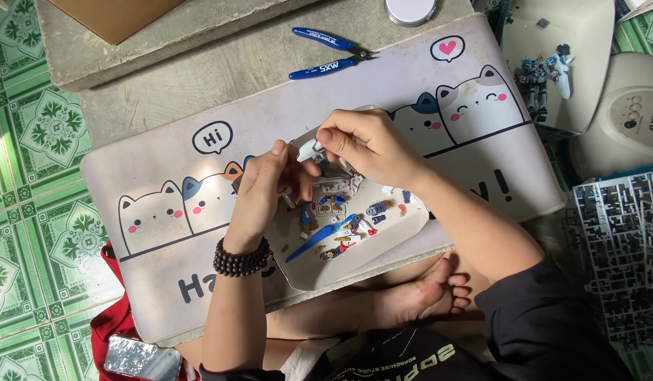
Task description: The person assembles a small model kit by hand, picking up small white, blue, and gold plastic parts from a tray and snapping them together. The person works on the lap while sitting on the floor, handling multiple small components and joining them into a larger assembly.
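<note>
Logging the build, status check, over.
Left hand and right hand pinch a small white part together. Tray of loose pieces beneath. Nothing blocking.

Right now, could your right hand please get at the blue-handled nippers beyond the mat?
Probably yes: the blue-handled nippers lie uncovered on the concrete, nothing between, but the right hand already pinches a small white part with the left hand.

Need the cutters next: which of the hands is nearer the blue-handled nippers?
Right. The right hand is just below and slightly right of the blue-handled nippers; the left hand sits lower and further left, over the tray.
</note>
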